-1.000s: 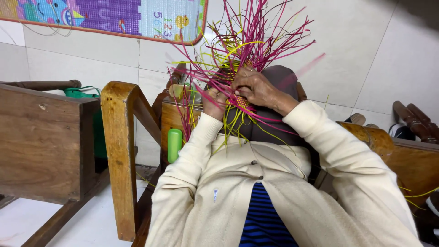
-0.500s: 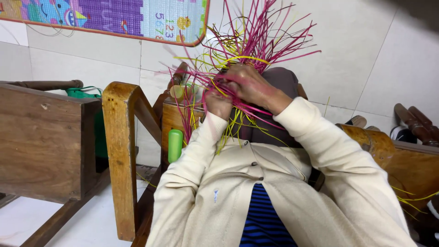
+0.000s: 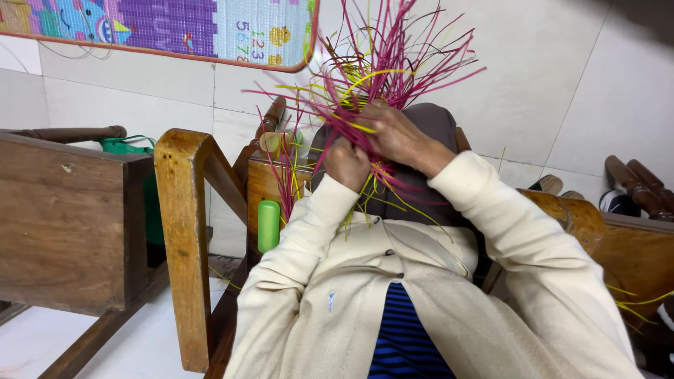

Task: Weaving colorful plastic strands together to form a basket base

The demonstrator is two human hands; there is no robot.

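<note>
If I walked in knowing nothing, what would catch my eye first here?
The burst of magenta and yellow strips fanning upward at top centre, with the left hand and right hand clasped around their base. After that, the orange-brown wooden chair arm to the left, and the small green cylinder beside it.

I count my two hands, left hand (image 3: 346, 163) and right hand (image 3: 394, 133), on one bundle of strips (image 3: 382, 70), pink and yellow, too many to count; one green tube (image 3: 268, 225).
</note>
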